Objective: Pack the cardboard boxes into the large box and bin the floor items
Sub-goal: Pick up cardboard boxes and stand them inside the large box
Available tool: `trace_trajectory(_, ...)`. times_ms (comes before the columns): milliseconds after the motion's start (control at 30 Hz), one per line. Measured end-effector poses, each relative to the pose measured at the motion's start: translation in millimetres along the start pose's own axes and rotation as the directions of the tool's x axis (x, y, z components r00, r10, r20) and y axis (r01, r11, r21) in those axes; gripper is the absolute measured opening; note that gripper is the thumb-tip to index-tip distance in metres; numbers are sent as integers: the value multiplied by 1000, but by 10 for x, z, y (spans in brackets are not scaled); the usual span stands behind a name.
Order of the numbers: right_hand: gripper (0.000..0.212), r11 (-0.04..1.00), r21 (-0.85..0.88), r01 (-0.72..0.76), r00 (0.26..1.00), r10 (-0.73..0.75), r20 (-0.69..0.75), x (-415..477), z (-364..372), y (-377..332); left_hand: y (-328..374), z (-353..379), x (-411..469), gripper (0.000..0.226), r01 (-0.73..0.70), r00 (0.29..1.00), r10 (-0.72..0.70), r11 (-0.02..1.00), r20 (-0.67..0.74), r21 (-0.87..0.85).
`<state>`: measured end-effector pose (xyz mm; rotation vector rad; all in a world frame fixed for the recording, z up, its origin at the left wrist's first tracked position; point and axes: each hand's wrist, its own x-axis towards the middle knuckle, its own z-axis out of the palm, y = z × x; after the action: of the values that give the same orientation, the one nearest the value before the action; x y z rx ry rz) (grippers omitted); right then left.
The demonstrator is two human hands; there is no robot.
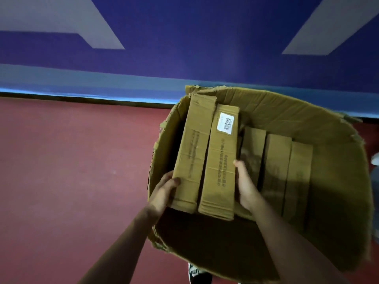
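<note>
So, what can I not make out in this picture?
Head view only:
- Floor of the large box: hidden by the two held boxes and deep shadow.
- Most fingers of the left hand and right hand: hidden under those boxes.
- Print on the white label: too small.
- A pale thing at the right edge: cut off.

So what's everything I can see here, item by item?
large torn brown cardboard box: one, brown, on the floor by the wall
plain long brown cardboard box: one, brown, held over the large box's left side
labelled long brown cardboard box: one, brown with a white barcode sticker, right beside the plain one
upright brown cardboard boxes: three showing, brown, inside the large box, right of the held pair
red floor: red, left
blue and grey wall: behind
left hand: grips the plain box's near left edge
right hand: grips the labelled box's right edge
</note>
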<state>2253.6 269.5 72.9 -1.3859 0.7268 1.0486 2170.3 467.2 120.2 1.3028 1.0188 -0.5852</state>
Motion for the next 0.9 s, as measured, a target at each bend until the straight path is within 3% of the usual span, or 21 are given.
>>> trace_trajectory(67,38,1000,0,1,999,-1,34,146,142,112,-120,-5,173,23,-6,997,13,997,-82,74)
trace_trajectory(133,34,999,28,19,998,-20,52,252,242,206,-193,-13,316,33,9,984,41,961,-174,275)
trace_trajectory(267,49,996,-60,68,996,-64,69,394,339,322,-186,85,433,37,23,934,174,842,-311,539)
trace_trajectory(367,49,987,-80,138,990,-140,-17,387,327,283,-151,157,458,27,8,927,222,796,-304,606)
trace_trajectory(467,45,963,-62,261,959,-266,-99,342,295,246,-165,118,466,23,-38,931,233,827,-281,561)
trace_trajectory(700,46,915,-302,267,939,-317,-130,511,475,160,-181,123,625,54,-55,949,220,824,-228,564)
trace_trajectory(800,47,890,-367,271,928,-343,-146,483,456,159,-169,150,531,66,-95,923,311,757,-228,646)
trace_trajectory(900,57,907,-361,216,948,-284,-147,439,447,90,-151,181,388,67,-175,865,471,605,-172,776)
